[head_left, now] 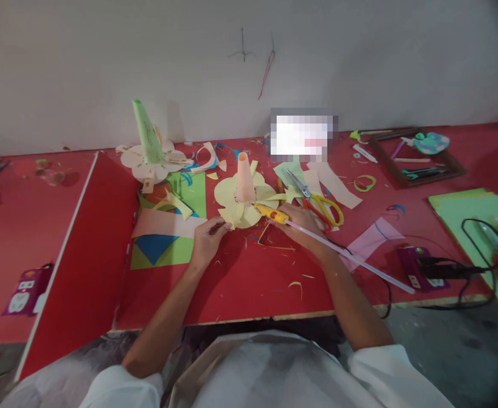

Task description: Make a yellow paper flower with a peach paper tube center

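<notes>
A pale yellow paper flower shape (pixel 226 191) lies on the red table with a peach paper cone (pixel 244 178) standing upright at its middle. My left hand (pixel 210 241) pinches a small folded yellow paper piece (pixel 231 217) at the flower's lower left edge. My right hand (pixel 303 224) is wrapped round a yellow glue gun (pixel 277 214), a long clear glue stick (pixel 351 256) trailing from its back. The gun's tip is close to the cone's base; whether it touches is too small to tell. Yellow-handled scissors (pixel 328 208) lie just beyond my right hand.
A green cone on a cream flower (pixel 149 139) stands back left. Paper sheets (pixel 189 252) lie left, beside a red divider (pixel 85 249). On the right are a wooden frame (pixel 408 181) with tools, a purple power box (pixel 410 266) with black cables, and green sheets (pixel 457 218).
</notes>
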{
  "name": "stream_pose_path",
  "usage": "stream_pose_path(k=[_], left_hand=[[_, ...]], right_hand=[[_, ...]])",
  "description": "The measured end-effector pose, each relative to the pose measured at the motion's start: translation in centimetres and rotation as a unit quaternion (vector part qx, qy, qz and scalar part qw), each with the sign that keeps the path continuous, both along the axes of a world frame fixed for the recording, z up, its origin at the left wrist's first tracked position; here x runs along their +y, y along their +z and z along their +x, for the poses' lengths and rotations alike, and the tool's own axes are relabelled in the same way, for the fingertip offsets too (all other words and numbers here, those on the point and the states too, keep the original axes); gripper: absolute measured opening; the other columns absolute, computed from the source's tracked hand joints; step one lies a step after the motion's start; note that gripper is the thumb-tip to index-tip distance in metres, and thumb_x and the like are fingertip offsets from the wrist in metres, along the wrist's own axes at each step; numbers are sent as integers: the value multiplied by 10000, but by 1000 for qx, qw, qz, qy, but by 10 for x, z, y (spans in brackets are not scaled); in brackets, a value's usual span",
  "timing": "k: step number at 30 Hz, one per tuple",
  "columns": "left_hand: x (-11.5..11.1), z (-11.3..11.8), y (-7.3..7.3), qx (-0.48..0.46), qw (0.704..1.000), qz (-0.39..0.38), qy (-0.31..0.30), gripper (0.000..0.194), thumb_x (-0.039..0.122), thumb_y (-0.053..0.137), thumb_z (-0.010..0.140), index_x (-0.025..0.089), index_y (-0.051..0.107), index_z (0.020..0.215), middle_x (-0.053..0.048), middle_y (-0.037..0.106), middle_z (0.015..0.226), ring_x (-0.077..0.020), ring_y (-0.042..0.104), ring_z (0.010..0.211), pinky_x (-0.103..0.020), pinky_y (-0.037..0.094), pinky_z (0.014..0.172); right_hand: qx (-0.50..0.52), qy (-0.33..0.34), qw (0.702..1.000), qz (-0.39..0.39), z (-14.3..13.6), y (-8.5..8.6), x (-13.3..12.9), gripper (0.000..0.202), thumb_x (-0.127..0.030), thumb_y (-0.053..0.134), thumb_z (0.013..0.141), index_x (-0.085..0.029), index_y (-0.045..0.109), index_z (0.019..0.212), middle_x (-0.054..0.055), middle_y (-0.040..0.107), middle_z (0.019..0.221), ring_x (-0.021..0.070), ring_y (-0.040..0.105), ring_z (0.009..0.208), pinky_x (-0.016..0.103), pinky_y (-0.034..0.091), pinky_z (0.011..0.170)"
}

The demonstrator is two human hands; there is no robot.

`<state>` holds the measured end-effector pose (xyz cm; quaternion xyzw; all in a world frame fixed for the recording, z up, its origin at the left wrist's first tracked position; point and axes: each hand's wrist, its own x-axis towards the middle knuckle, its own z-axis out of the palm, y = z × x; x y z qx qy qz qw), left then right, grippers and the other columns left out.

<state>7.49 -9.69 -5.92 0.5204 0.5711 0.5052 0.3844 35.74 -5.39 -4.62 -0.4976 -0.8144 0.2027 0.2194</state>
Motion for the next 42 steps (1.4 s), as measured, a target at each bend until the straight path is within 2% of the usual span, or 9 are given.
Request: stream_pose_path(k=[3,7,12,16,20,26,34,42], left_hand=[[-1,3,1,-11,1000,-7,-4,288,464,789,779,191,728,710,-26,696,704,-158,616,685,-261,521,653],[-5,7,4,-33,999,-16,-9,279,460,809,780,189,751,753,-33,731,741,-169,653,712,-274,548,687],[-5,13,12,-95,992,11,83,238,413,793,825,185,733,794,-22,729,768,-157,671,745,-270,554,736],[1,17,11,-154,977,39,139,276,444,807,819,193,693,818,3,684,778,-135,646,747,-261,553,756],[0,21,6,-118,987,11,108,310,484,801,808,199,681,790,-12,699,771,-157,658,748,-277,554,741],[-10,26,-1,-91,995,-30,33,250,426,780,820,185,727,777,-20,719,742,-161,662,730,-271,540,720],[-19,28,-8,-77,995,-59,28,270,448,787,812,181,744,812,-30,745,776,-169,686,718,-285,580,711],[-25,31,-10,-51,996,-65,21,225,412,760,856,187,766,870,-48,782,836,-186,735,735,-296,610,725]], right_hand=[[-12,8,1000,-6,2,0,0,402,-588,558,1037,-217,712,1019,97,755,995,256,695,887,319,408,693],[-13,-15,1000,-3,5,3,-1,416,-600,559,1033,-214,714,1026,98,764,1011,245,691,855,317,400,680],[-27,-12,1000,-11,3,2,0,408,-589,574,1028,-211,727,1025,108,772,985,257,699,859,323,404,680],[-18,-9,1000,-17,2,2,0,417,-601,566,1026,-218,729,1010,111,777,987,269,706,869,330,414,682],[-13,-21,1000,-11,3,6,-1,404,-594,571,1022,-223,730,1009,111,772,952,277,706,847,336,419,674],[13,-21,1000,4,4,5,-2,392,-587,540,1039,-230,690,977,102,761,981,269,700,880,335,430,703],[33,-11,999,18,2,5,-3,410,-605,516,1046,-237,680,970,100,750,977,263,693,899,336,451,728],[-34,34,999,-5,-11,-5,2,374,-576,547,1050,-234,698,1046,80,754,1041,245,710,902,316,407,692]])
